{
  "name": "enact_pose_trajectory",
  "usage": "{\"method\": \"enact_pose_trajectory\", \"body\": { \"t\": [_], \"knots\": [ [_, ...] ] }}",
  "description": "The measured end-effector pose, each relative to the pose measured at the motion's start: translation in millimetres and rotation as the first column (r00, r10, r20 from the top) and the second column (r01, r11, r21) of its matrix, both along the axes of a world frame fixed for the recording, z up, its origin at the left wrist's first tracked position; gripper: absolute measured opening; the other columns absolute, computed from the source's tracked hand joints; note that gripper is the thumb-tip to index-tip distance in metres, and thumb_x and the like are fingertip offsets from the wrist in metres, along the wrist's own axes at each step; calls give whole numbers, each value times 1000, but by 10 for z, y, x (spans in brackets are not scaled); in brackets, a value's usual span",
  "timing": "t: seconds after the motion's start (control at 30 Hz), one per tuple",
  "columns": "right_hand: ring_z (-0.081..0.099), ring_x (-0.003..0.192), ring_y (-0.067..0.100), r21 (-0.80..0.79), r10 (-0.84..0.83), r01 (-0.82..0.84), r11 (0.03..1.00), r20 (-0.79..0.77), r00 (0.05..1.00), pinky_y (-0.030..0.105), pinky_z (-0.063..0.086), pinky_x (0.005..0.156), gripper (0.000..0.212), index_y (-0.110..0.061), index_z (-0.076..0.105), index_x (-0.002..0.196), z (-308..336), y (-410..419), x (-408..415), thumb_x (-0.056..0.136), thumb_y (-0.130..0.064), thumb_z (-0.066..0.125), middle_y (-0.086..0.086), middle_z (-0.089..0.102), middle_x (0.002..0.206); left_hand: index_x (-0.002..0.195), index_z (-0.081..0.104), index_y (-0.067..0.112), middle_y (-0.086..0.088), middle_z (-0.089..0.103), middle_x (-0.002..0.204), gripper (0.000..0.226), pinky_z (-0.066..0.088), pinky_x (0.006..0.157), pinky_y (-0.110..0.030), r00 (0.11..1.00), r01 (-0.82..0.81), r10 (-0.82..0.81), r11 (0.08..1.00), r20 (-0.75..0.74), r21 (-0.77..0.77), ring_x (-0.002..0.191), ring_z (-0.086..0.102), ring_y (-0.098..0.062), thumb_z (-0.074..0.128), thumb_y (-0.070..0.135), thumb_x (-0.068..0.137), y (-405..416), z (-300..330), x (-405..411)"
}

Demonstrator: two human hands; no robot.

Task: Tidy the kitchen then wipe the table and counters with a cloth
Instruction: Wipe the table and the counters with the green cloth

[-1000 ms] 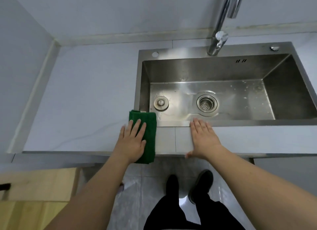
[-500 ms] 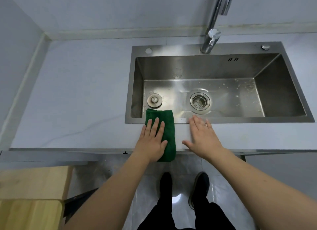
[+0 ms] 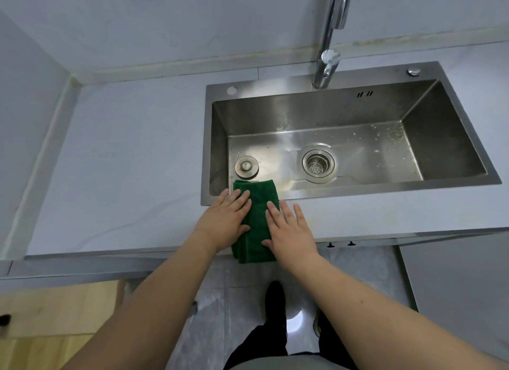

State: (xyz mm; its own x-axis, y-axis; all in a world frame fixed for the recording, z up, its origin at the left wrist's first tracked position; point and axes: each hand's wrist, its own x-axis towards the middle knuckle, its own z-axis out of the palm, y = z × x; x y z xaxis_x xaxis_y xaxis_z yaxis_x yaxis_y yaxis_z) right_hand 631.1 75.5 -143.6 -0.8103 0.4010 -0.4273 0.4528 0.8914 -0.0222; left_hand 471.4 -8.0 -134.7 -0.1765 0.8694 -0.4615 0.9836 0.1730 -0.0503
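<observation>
Pale tabletop (image 3: 132,163), front edge by the sink (image 3: 451,186): folded green cloth (image 3: 257,218) spans rim to edge, overhanging. Left hand (image 3: 224,225) and right hand (image 3: 292,232) press it flat-fingered, grip not closed. Uneven push could drag the overhang off, or bunch it into the sink.

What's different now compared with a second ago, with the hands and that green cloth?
The left hand slid the green cloth rightward along the counter in front of the sink, from its left corner to below the drain plug. The right hand, earlier flat on bare counter, now touches the cloth's right edge. Both hands remain flat; plug and faucet unmoved.
</observation>
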Motion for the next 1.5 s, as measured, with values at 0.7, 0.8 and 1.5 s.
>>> {"method": "enact_pose_trajectory", "body": {
  "t": [0.7, 0.8, 1.5],
  "knots": [
    [-20, 145, 26, 17, -102, 101, 995, 92, 991, 50, -15, 114, 71, -16, -9, 153, 27, 923, 1026, 101, -51, 26, 0, -19, 159, 155, 8, 15, -3, -2, 163, 69, -3, 119, -39, 993, 111, -110, 994, -31, 21, 149, 2, -24, 30, 52, 101, 1025, -2, 1003],
    [-20, 145, 27, 21, -117, 115, 993, 98, 988, 50, -16, 113, 71, -17, -9, 153, 29, 1116, 1234, 101, -51, 26, -1, -18, 160, 155, 8, 15, -3, -1, 163, 69, -3, 119, -39, 992, 121, -121, 992, -26, 17, 149, 2, -24, 30, 52, 101, 1234, 4, 1195],
    [-19, 146, 28, 36, -105, 102, 994, 100, 989, 51, -16, 112, 70, -18, -10, 152, 55, 2140, 2346, 101, -51, 24, 0, -18, 160, 155, 6, 11, -6, -1, 163, 69, 2, 121, -41, 995, 87, -89, 996, -53, -28, 149, 3, -28, 29, 49, 102, 2266, 29, 2352]
  ]
}}
